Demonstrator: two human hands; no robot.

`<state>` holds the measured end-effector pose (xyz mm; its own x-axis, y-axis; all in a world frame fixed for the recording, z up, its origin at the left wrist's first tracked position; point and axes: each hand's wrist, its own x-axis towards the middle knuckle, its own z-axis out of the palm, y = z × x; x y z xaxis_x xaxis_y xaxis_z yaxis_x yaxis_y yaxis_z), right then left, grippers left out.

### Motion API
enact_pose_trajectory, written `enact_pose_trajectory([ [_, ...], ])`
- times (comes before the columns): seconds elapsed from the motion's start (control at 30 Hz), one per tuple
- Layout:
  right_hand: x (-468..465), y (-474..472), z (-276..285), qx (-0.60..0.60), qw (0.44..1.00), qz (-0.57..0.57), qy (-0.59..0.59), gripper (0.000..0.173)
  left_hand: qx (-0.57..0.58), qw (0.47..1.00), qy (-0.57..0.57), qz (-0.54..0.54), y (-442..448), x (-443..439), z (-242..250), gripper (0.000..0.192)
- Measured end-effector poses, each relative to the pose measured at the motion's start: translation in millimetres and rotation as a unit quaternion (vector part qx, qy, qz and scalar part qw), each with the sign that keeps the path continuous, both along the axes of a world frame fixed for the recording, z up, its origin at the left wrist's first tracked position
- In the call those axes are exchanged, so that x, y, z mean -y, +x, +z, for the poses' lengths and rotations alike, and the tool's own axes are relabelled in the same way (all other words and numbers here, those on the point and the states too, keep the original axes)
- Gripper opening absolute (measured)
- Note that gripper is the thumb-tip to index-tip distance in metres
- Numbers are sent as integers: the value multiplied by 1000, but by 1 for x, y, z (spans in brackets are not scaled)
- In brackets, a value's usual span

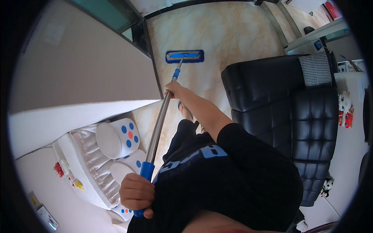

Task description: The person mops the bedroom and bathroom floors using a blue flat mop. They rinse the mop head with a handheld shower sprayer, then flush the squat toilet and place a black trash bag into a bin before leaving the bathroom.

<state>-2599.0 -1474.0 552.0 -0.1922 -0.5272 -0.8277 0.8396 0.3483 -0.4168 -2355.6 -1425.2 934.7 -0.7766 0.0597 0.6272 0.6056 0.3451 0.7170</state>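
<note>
A flat dust mop with a blue-fringed rectangular head [185, 56] rests on the marbled tile floor [233, 32] ahead of me. Its metal telescopic pole [158, 128] runs diagonally back to my body. At the near end, the fingers of my left hand [137, 192] wrap around the blue handle grip [147, 170]. Farther up, my right hand [174, 89] is closed around the pole below its blue locking collar [176, 73]. My right arm reaches across in front of me. One foot [185, 111] shows beneath the right forearm.
To the right stands a black tufted leather sofa [262, 84] with a checked cushion [315, 70]. A wall corner [158, 90] juts in close to the pole on the left. Below it are dice-patterned stools [125, 135] and a white cloth-draped table [87, 174]. Steps [281, 24] rise at the upper right.
</note>
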Motion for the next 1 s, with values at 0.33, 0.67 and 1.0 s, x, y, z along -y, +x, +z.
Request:
enact_pose_trajectory([
  [0.33, 173, -235, 0, -1, 1000, -14, 13, 18, -28, 997, 6, -78, -230, 191, -20, 27],
  [0.67, 310, -400, -15, 40, 996, -78, -20, 25, 42, 986, 22, -158, -408, 345, -13, 20],
  [1.0, 453, -566, -71, 124, 968, -204, -71, 4, -209, 869, 310, 323, -541, 410, -39, 25],
])
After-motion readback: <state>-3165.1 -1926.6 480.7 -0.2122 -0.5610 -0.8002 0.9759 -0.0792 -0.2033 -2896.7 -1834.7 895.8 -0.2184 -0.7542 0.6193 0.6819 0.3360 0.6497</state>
